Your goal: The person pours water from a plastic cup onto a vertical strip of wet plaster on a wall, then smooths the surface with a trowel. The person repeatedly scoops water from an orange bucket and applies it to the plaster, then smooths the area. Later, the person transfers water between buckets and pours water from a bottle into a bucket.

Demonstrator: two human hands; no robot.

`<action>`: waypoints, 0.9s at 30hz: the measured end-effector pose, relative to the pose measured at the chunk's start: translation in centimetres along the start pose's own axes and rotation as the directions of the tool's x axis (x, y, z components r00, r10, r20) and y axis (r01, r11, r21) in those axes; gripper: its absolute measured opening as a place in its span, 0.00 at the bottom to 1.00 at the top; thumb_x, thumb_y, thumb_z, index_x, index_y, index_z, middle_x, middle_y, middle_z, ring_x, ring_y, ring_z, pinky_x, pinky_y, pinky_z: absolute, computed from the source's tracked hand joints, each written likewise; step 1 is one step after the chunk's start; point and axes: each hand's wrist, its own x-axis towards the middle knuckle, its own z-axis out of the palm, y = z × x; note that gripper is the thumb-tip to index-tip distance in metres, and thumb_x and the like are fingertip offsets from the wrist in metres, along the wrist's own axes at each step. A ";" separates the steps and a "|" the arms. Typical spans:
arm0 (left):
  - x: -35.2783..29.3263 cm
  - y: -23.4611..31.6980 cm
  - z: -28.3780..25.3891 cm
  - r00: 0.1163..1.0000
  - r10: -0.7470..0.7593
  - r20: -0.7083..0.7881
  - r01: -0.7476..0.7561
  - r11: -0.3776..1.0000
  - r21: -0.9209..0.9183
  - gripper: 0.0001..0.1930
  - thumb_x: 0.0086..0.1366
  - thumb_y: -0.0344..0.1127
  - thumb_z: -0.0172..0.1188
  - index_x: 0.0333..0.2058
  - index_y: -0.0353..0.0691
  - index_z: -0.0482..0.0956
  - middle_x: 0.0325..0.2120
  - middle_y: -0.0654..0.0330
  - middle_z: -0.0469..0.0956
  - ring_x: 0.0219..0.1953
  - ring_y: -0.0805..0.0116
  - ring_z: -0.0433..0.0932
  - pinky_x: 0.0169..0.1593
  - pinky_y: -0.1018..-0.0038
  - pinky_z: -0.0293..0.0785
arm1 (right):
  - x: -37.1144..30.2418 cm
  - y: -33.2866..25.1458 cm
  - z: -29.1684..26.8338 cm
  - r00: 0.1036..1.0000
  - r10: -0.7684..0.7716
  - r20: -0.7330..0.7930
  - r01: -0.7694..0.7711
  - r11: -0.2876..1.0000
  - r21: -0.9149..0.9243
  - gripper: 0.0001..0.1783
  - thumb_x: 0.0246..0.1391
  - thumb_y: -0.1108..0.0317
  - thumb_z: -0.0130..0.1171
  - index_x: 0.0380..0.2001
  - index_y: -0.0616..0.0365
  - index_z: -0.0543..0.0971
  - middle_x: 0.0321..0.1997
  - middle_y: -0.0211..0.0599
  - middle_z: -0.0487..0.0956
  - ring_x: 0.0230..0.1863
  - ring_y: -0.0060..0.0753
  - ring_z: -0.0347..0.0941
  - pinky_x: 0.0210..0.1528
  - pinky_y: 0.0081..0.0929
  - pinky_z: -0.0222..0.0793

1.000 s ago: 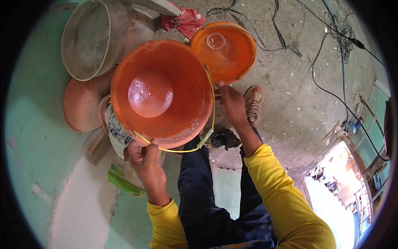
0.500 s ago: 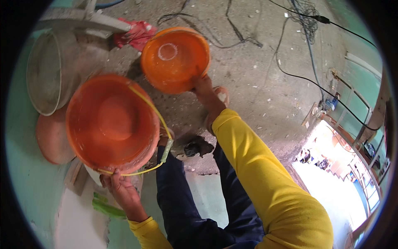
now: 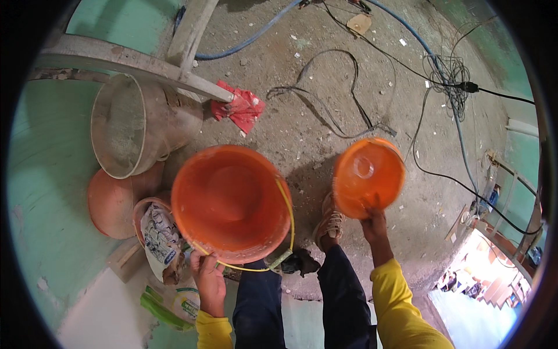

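Note:
My left hand (image 3: 210, 282) is closed at the near edge of a large orange-red bucket (image 3: 229, 198), where its fingers meet the yellow wire handle. The bucket faces me with its open mouth, and some pale residue marks its rim. To the right, my right hand (image 3: 376, 225) grips the near rim of a smaller orange bowl (image 3: 378, 180). A pale ring shows on the bowl's inside. Bowl and bucket are apart, with concrete floor between them. The fingers of the right hand are a little blurred.
At left lie a dusty translucent bucket (image 3: 119, 131), a reddish rounded container (image 3: 113, 203) and a crumpled printed sack (image 3: 160, 232). A wooden frame (image 3: 116, 58) stands above them, beside a red cloth (image 3: 241, 107). Cables (image 3: 349, 75) and a blue hose (image 3: 250, 49) cross the floor.
The bowl in my right hand has moved right, away from the bucket. The bucket has also shifted right in view, along with the surroundings, as the view turned. Both hands keep their hold.

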 end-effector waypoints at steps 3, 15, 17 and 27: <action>1.8 -0.2 2.9 0.998 -0.035 0.057 0.030 0.995 0.095 0.13 0.62 0.20 0.60 0.43 0.42 0.71 0.43 0.62 0.75 0.46 0.70 0.76 0.53 0.66 0.79 | -0.2 -1.5 -5.1 0.988 -0.081 -0.133 0.088 0.995 0.047 0.32 0.57 0.79 0.57 0.65 0.54 0.68 0.59 0.40 0.78 0.56 0.37 0.78 0.58 0.36 0.78; 6.0 -4.5 9.0 0.966 -0.115 0.231 0.076 0.982 0.170 0.10 0.65 0.22 0.59 0.43 0.41 0.71 0.44 0.61 0.76 0.48 0.70 0.78 0.56 0.66 0.78 | 2.3 1.4 -20.6 0.891 -0.131 -0.435 0.356 0.795 0.490 0.20 0.63 0.78 0.49 0.57 0.72 0.71 0.59 0.58 0.77 0.61 0.57 0.76 0.46 0.30 0.85; 6.1 -4.9 9.7 0.960 -0.121 0.252 0.078 0.982 0.173 0.11 0.65 0.22 0.59 0.44 0.40 0.71 0.44 0.61 0.76 0.48 0.70 0.78 0.56 0.67 0.78 | 2.6 2.5 -21.0 0.900 -0.160 -0.405 0.358 0.802 0.478 0.20 0.64 0.77 0.48 0.57 0.72 0.71 0.59 0.59 0.77 0.60 0.58 0.76 0.48 0.31 0.86; 4.0 -4.7 12.6 0.960 -0.147 0.238 0.097 0.974 0.207 0.10 0.66 0.24 0.61 0.44 0.39 0.73 0.45 0.60 0.78 0.48 0.70 0.79 0.53 0.66 0.80 | 1.2 3.6 -17.1 0.922 0.019 -0.387 0.178 0.867 0.466 0.26 0.69 0.51 0.51 0.57 0.62 0.74 0.55 0.47 0.80 0.53 0.44 0.79 0.43 0.28 0.80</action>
